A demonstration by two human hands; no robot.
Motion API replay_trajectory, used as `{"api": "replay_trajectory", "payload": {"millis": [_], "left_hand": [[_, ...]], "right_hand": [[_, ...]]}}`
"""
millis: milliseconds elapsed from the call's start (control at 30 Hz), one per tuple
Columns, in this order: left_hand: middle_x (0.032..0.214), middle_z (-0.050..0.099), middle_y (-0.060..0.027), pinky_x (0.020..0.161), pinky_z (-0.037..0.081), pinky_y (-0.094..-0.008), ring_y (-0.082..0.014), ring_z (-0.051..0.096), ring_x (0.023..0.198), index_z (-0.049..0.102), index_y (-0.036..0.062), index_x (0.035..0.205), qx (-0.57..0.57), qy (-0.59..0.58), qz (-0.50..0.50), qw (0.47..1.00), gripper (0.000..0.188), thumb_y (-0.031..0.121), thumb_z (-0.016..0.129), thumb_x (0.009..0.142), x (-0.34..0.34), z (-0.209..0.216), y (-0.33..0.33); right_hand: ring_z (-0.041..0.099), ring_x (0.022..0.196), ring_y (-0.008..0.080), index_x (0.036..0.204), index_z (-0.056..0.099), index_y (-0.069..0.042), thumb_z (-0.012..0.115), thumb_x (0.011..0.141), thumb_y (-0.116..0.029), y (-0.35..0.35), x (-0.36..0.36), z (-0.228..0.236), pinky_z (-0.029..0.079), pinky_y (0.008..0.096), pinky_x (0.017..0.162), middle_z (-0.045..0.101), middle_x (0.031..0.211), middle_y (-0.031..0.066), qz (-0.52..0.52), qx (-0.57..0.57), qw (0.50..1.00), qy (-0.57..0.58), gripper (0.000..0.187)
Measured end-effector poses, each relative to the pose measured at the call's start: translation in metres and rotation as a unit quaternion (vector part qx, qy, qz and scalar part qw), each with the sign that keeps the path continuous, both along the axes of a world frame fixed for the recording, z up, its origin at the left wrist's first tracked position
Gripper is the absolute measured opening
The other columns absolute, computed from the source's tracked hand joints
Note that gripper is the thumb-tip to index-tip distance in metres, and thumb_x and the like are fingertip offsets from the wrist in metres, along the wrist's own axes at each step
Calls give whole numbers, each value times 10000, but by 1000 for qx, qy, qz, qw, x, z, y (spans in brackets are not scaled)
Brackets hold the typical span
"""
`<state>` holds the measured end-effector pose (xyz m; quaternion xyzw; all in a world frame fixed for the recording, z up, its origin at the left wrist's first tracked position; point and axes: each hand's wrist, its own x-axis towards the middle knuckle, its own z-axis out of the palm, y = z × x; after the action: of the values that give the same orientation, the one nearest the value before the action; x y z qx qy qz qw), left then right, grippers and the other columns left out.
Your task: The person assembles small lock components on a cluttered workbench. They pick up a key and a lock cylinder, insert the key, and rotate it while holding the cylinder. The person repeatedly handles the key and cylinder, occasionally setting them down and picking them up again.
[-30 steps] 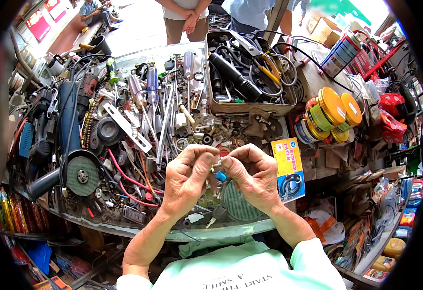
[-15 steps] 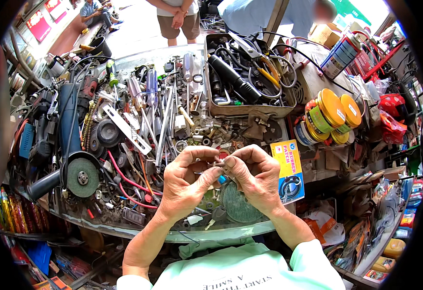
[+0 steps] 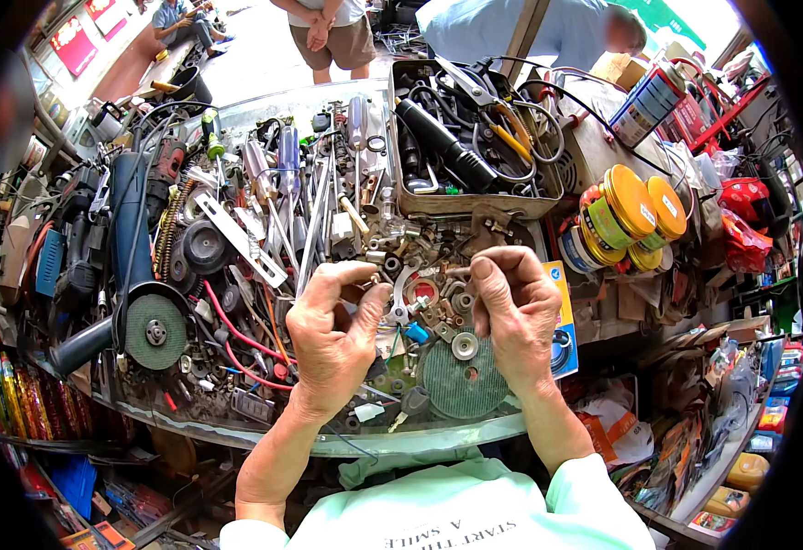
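Observation:
My left hand (image 3: 335, 344) is closed in a pinch, thumb and forefinger tips meeting on a tiny metal piece (image 3: 376, 278). Over to the right, my right hand (image 3: 522, 316) has its fingers curled and the thumb pressed in; whatever lies between them is too small to make out. Both hands hover above a heap of loose nuts, bolts and washers. In the gap between them show a red-centred ring (image 3: 420, 291), a blue plastic piece (image 3: 416, 333) and a round metal washer (image 3: 465, 346). A green grinding disc (image 3: 447, 385) lies below, close to the right wrist.
Left stands an angle grinder (image 3: 131, 243), with screwdrivers (image 3: 288, 160) beyond. A metal box (image 3: 475, 207) of tools and cables sits behind my hands. Yellow-lidded tubs (image 3: 629, 203) and a spray can (image 3: 647, 103) are at right. A person (image 3: 332, 41) stands across the glass-edged counter (image 3: 346, 445).
My hands were together over one small part and have moved apart, left hand leftward, right hand rightward. The ring, washer and more of the grinding disc have come into sight between them.

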<state>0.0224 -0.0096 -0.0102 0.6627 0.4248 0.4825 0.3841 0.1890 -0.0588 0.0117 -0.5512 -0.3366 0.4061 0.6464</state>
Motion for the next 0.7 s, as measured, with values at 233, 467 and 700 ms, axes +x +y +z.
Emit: {"api": "replay_trajectory", "payload": {"millis": [233,467,700], "left_hand": [[919,628,-111,696,513,-366,-290,617,826,631,21,945,194,211,-26,958,248,-36,683,710,3,-6,0],[935,626,-131,751,505,-368,-305,612,849,633,7,941,173,150,-13,973,275,-88,619,684,2,-1,1],[865,591,-89,581,455,-259,-169,577,701,632,11,957,135,75,42,987,150,-54,600,826,-5,7,4]], "right_hand": [[539,573,30,1050,579,10,639,882,-93,1,8,0,440,172,485,634,830,34,25,-31,999,-28,206],[663,758,251,950,662,-12,646,815,-53,10,10,-25,518,310,657,660,881,132,3,36,929,-369,142],[653,722,270,1036,668,-67,679,806,-76,7,1,-13,523,333,622,635,892,115,77,3,857,-509,231]]}}
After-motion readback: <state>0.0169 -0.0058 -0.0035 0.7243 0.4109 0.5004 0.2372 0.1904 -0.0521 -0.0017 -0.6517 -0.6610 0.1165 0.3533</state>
